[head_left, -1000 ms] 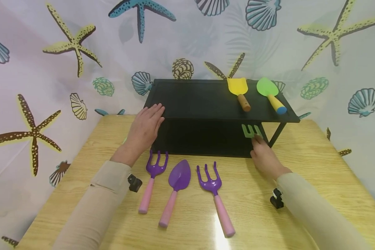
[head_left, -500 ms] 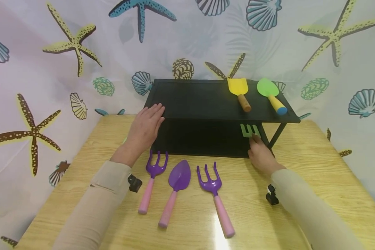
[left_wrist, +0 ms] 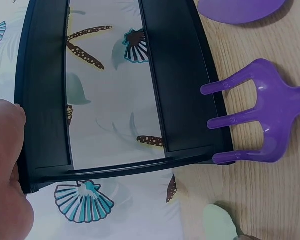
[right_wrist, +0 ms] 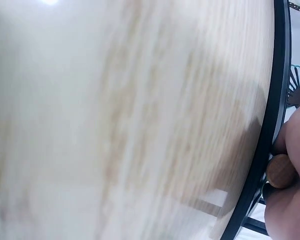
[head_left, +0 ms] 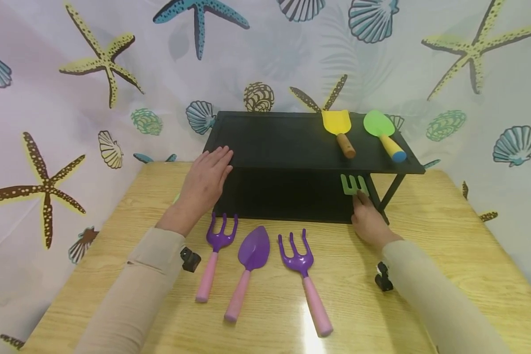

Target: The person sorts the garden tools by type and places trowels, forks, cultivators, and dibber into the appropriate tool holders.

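My left hand (head_left: 205, 182) rests on the left end of the black two-tier rack (head_left: 265, 140), fingers straight across its top shelf. In the left wrist view part of that hand (left_wrist: 7, 170) touches the rack's edge. At the lower shelf's right end, my right hand (head_left: 369, 221) grips a green hand fork (head_left: 349, 185), its tines pointing to the back. The fork's brown handle end (right_wrist: 281, 171) shows between the fingers in the right wrist view. On the top shelf lie a yellow shovel (head_left: 336, 122) and a green trowel (head_left: 377, 123).
In front of the rack lie a purple fork (head_left: 220, 240), a purple trowel (head_left: 254, 248) and another purple fork (head_left: 298, 260), all pink-handled. A pale green object (left_wrist: 219, 222) lies left of the rack, mostly hidden by my left arm. A patterned cloth (head_left: 265, 54) hangs behind.
My right hand has shifted slightly left with the green hand fork, then stayed nearly still. The left hand and the other tools have not moved.
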The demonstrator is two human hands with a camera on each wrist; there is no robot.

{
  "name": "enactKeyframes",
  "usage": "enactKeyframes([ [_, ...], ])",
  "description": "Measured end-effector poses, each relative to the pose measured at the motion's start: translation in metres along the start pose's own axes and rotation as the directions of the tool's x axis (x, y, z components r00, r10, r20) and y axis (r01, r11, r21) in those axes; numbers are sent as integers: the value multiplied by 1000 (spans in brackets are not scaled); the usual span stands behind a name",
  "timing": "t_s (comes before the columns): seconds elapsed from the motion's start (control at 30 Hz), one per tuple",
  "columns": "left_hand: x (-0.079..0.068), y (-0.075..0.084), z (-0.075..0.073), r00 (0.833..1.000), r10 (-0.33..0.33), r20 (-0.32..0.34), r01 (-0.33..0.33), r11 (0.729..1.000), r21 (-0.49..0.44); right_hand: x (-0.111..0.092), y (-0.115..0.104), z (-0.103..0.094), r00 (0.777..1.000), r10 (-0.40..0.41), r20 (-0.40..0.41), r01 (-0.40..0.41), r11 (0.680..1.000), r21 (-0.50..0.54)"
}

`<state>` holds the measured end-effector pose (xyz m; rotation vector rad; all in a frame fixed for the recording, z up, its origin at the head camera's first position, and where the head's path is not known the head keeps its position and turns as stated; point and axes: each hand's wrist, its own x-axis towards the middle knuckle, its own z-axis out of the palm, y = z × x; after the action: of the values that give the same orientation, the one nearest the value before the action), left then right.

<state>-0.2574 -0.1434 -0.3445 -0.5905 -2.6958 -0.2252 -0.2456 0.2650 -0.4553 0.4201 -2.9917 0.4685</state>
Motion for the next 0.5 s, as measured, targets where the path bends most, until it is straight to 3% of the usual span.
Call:
enactKeyframes([
  [0.2, -2, 0, -3, 1000, -13, 25, 13, 1000, 1, 0, 1, 3, 999, -26, -26, 25, 999, -28],
  [0.5, -3, 3, -4, 1000, 7, -6, -7, 1000, 0, -1, 5, 6, 997, -43, -58, 40, 998, -52],
])
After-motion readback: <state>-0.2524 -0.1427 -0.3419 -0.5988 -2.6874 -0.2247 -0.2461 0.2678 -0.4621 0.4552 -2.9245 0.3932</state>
